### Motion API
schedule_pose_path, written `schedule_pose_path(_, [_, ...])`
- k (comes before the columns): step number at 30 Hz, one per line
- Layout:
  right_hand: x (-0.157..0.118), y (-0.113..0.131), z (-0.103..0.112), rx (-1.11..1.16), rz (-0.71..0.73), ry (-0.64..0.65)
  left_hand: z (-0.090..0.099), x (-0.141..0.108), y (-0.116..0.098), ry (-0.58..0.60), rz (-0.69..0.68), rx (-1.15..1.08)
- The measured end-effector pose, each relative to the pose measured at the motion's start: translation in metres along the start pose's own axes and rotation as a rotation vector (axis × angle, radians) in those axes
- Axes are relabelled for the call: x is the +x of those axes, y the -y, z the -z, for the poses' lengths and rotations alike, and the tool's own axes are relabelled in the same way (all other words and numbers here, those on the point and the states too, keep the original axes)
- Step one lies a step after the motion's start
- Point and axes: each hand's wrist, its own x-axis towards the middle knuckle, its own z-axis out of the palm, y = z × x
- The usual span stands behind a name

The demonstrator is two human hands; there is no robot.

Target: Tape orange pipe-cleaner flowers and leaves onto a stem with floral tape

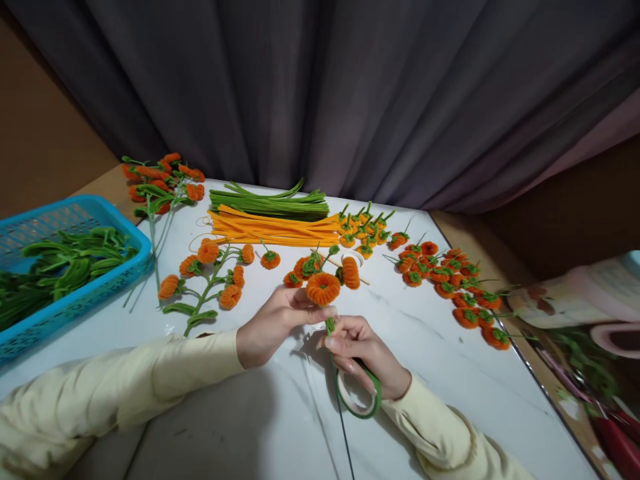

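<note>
Above the middle of the table, my left hand point(280, 320) is closed round the upper stem of a branch of ribbed orange pipe-cleaner pumpkins point(323, 289). Just below it, my right hand point(367, 350) pinches the green-wrapped part of the stem point(331, 325). A roll of green floral tape point(373, 400) hangs at the fingers of that hand. From the pinch, a long thin wire point(345, 433) runs down toward me. Fingers partly hide where tape and stem meet.
A blue basket point(143, 250) of green leaves stands left. A pumpkin branch point(203, 300) lies nearby. Orange point(275, 227) and green pipe cleaners point(270, 203) are stacked at the back. Loose pumpkins point(465, 317) lie right, with a pale bottle-like container point(565, 293) beyond them.
</note>
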Motion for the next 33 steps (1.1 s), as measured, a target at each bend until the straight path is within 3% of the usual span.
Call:
schedule_pose_path(6, [-0.009, -0.001, -0.01, -0.168, 0.115, -0.15, -0.002, -0.001, -0.002, -0.048, -0.011, 0.009])
schedule_pose_path(10, [-0.013, -0.006, -0.011, -0.296, 0.189, -0.176, -0.001, -0.001, -0.001, -0.042, -0.006, 0.031])
schedule_pose_path(15, [-0.015, -0.003, -0.013, -0.644, 0.401, -0.247, 0.002, -0.001, 0.002, -0.065, -0.002, 0.053])
schedule_pose_path(22, [-0.015, 0.006, -0.015, -1.064, 0.506, -0.288, 0.002, -0.001, 0.001, -0.14, -0.027, 0.214])
schedule_pose_path(25, [-0.015, 0.015, -0.013, -1.063, 0.46, -0.226, 0.002, -0.002, 0.0, -0.13, -0.036, 0.24])
schedule_pose_path(29, [-0.015, 0.03, -0.008, -0.979, 0.248, -0.049, 0.0, -0.003, -0.002, -0.105, -0.063, 0.322])
schedule_pose_path(33, [-0.018, 0.035, -0.007, -1.108, 0.244, -0.044, -0.002, -0.004, -0.001, -0.117, -0.073, 0.404])
